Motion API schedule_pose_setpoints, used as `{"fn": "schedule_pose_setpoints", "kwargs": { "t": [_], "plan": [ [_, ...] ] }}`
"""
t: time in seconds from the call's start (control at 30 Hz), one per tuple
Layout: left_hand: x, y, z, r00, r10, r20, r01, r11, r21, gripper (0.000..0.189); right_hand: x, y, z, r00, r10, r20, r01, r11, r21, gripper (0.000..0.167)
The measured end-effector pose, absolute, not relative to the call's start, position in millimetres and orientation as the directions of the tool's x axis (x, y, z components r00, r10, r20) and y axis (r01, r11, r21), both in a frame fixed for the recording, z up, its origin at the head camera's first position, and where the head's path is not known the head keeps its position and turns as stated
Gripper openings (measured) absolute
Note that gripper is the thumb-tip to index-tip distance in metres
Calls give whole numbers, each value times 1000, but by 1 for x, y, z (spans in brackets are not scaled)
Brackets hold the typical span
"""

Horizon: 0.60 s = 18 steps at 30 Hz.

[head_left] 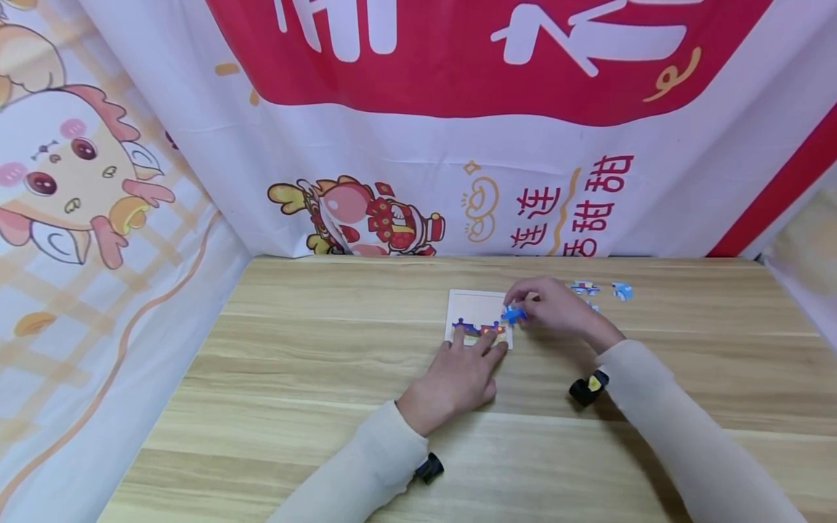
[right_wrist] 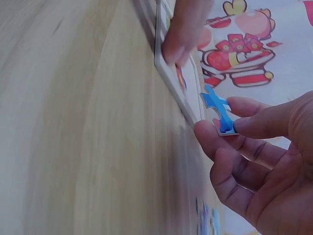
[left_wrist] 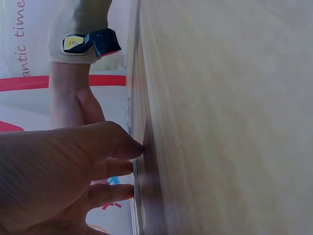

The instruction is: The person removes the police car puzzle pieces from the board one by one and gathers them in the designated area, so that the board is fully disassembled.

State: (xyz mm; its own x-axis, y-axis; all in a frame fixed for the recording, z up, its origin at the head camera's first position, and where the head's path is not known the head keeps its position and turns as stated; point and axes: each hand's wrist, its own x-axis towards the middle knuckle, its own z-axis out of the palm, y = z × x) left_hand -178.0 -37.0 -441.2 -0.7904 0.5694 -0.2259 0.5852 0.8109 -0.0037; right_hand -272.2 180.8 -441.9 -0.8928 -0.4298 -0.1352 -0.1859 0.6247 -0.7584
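Pinched in the right hand (head_left: 556, 309) is a small, knobbly, blue jigsaw piece (head_left: 513, 314), maybe card.
From the head view, I see it at the right edge of the flat, square, white tray (head_left: 480, 293); the left hand (head_left: 455, 378) lays spread fingers on the flat purple and red jigsaw pieces (head_left: 472, 330), holding nothing. I'd press there gently so the tray can't slide. In the left wrist view, left fingertips sit low by the pale wood-look table (left_wrist: 230, 122); I can't tell about the pinch there. From the right wrist view, thumb and finger close just around one end, with the piece tilted. I'd turn it flat, match its knobs, then push softly.
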Motion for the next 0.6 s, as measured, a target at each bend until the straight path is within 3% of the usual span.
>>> {"fn": "schedule_pose_setpoints", "kwargs": {
  "t": [0.27,0.6],
  "plan": [
    [-178,-37,-442,-793,566,-226,578,816,15,63,-263,220,-438,-919,-369,-141,-103,570,-815,27],
    [-177,-36,-440,-794,552,-254,562,826,38,61,-258,266,-433,-952,-240,-190,-16,659,-752,29]
  ]
}}
